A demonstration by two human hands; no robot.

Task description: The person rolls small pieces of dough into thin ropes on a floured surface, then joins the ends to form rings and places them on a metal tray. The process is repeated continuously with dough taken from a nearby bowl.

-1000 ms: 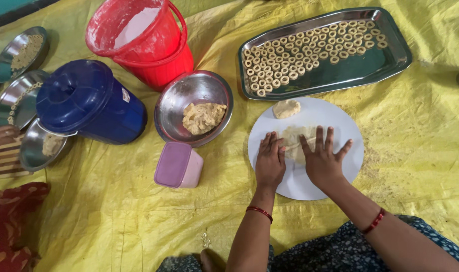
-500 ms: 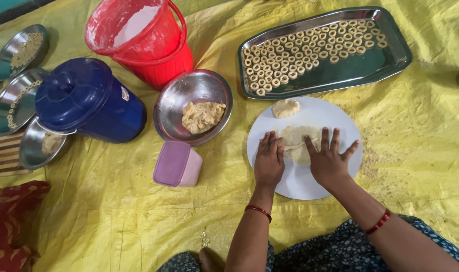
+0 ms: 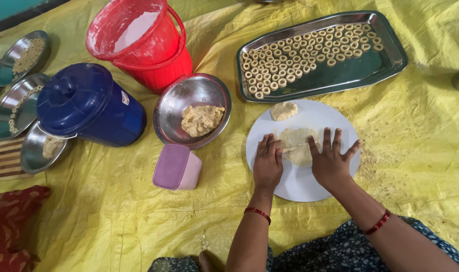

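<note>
Pale dough under two flat hands on a white plate

Both palms press down, fingers spread, nothing grasped: the left hand [image 3: 268, 163] and the right hand [image 3: 330, 160] lie on a thin dough strip [image 3: 296, 148] across the dough patch [image 3: 297, 145] on the white plate [image 3: 300, 186], with a small dough lump [image 3: 283, 111] near its far rim. Beyond stands a steel tray [image 3: 370, 70] of dough rings [image 3: 300, 60]; left of the plate sit a steel bowl [image 3: 189, 95], a pink box [image 3: 176, 167], a blue bucket [image 3: 88, 106] and a red bucket [image 3: 144, 40] on the yellow sheet [image 3: 416, 151]
</note>
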